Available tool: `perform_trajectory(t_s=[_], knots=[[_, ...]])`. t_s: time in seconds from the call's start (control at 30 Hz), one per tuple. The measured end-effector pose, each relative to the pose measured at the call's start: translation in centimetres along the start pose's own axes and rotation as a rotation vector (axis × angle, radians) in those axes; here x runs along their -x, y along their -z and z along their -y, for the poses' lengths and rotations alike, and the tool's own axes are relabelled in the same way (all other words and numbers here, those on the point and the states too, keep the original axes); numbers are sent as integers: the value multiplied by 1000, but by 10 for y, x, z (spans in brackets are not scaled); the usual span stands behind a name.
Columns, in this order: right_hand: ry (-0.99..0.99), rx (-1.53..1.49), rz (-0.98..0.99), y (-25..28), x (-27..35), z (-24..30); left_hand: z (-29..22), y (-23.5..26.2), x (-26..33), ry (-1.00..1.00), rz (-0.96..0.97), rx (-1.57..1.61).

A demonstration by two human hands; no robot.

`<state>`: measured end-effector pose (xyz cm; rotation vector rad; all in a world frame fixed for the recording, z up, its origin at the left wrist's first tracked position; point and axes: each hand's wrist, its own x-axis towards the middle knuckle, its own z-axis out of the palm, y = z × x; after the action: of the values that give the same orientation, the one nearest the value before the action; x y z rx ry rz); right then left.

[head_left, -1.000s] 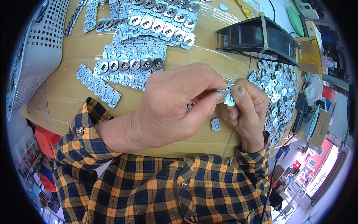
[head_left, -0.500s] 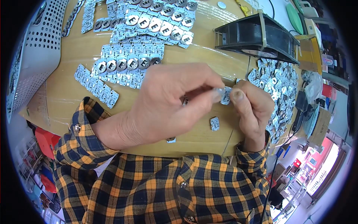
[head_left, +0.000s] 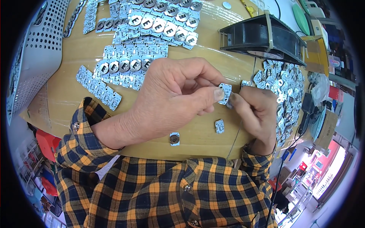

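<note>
A small pale circuit board (head_left: 225,93) is pinched between the thumb and fingers of my left hand (head_left: 178,89). My right hand (head_left: 256,114) is closed at the lower right edge of that board, thumb and forefinger pressed together there. Whether a second piece sits between those fingertips is too small to tell. On the table below the hands lies one loose board (head_left: 219,126). Nearer to me rests another single board with a round metal part (head_left: 174,139). Part of one more board (head_left: 245,83) shows just behind my right hand.
Joined strips of boards with round metal parts (head_left: 159,26) cover the far left, and a plain strip (head_left: 99,87) lies nearer. A heap of separate boards (head_left: 283,91) spreads at right. A black fan (head_left: 262,38) stands behind it. A white perforated basket (head_left: 42,49) stands left.
My left hand has turned slightly, so the held board now stands more upright and shows its face. My right fingers have shifted slightly lower along its edge. The near loose board has come into full view.
</note>
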<state>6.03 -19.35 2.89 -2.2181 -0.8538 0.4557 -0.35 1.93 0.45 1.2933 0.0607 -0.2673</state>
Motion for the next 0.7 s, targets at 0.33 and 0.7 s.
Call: perform_trajectory(t_s=[0.33,0.7], knots=[[26,-134,-66,-6,2,6,7,-4,-1,-76,61,-70],[-2,-316,-68,-17,6,8,2,-7,4,-15,57,3]])
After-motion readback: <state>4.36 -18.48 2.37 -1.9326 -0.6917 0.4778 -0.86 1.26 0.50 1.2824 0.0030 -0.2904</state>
